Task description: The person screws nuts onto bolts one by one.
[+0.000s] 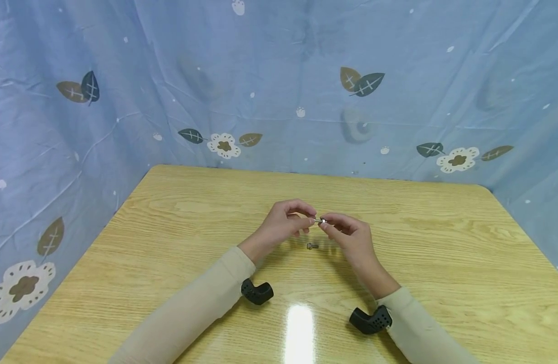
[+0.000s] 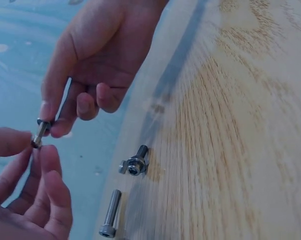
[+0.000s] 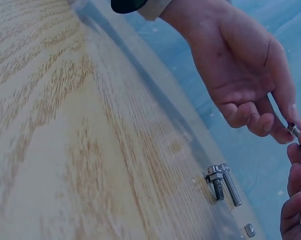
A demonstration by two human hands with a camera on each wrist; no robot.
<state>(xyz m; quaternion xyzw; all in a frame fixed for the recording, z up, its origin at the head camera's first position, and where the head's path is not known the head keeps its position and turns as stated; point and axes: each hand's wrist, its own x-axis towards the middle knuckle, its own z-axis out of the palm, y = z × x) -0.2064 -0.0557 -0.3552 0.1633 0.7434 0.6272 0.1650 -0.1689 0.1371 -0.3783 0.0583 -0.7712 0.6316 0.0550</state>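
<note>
Between both hands, held just above the table, is a small metal bolt (image 1: 319,221) with a wider piece near its right end. My left hand (image 1: 283,222) pinches its left end between thumb and fingertips. Thumb and forefinger of my right hand (image 1: 351,233) pinch the other end, at the wider piece (image 2: 42,122); whether that is a nut, washer or head I cannot tell. Below the hands lies a short socket-head bolt (image 2: 135,165) with a ring of hardware around its shank. A longer, plain socket-head bolt (image 2: 110,215) lies beside it, and a small nut (image 3: 249,230) is close by.
The wood-grain table (image 1: 192,212) stretches out on both sides of the hands. Behind it and at its sides hangs a blue patterned curtain (image 1: 283,91). Each forearm wears a black wrist mount, one on the left sleeve (image 1: 257,292), one on the right (image 1: 371,320).
</note>
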